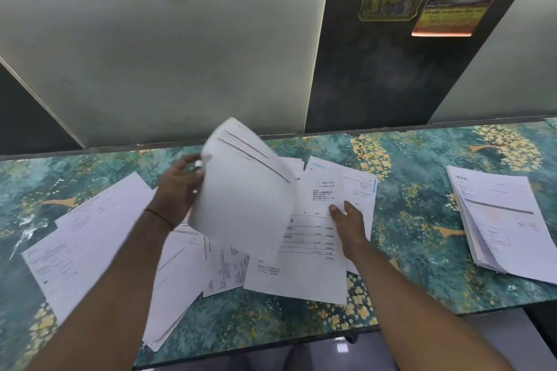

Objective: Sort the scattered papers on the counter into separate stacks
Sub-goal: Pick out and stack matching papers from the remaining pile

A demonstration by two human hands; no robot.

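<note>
A curled sheet (247, 199) is gripped at its left edge by the left hand (177, 187), fingers closed round it. It is held raised above the counter (422, 250), seemingly so that its kind can be judged (it is blurred). A printed sheet (310, 238) at the centre is pinched at its right edge by the right hand (349, 226), thumb on top, probably to draw it free. Loose papers (90, 235) are spread left and centre. One stack (506, 220) is kept well apart at the right, presumably so nothing mixes.
</note>
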